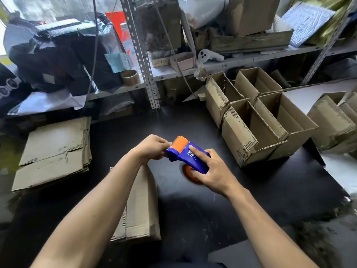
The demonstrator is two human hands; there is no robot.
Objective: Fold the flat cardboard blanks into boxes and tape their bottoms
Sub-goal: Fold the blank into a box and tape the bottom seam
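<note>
- Cardboard blanks (pixel 52 153): a stack of flat brown sheets lies at the left of the dark desk (pixel 260 190). The corrugated edges are worn, and fold creases cross the top sheet.
- Folded boxes (pixel 257 115): several brown boxes stand open-topped at the right rear of the desk, touching one another, flaps upright. The flap edges are ragged, with exposed fluting.
- Single box (pixel 334 120): it stands apart at the far right edge, open-topped.
- Flattened carton (pixel 143 206): it lies on the desk under the left forearm, near the front, with one seam running along its length.
- Tape dispenser (pixel 187 153): blue body with an orange head, held above the desk centre between both hands. An orange disc shows beneath it.
- Right hand (pixel 210 171): the fingers are curled round the dispenser's blue body, index finger laid along the top.
- Left hand (pixel 152 147): the fingertips are pinched together at the dispenser's orange head; what they pinch is too small to tell.
</note>
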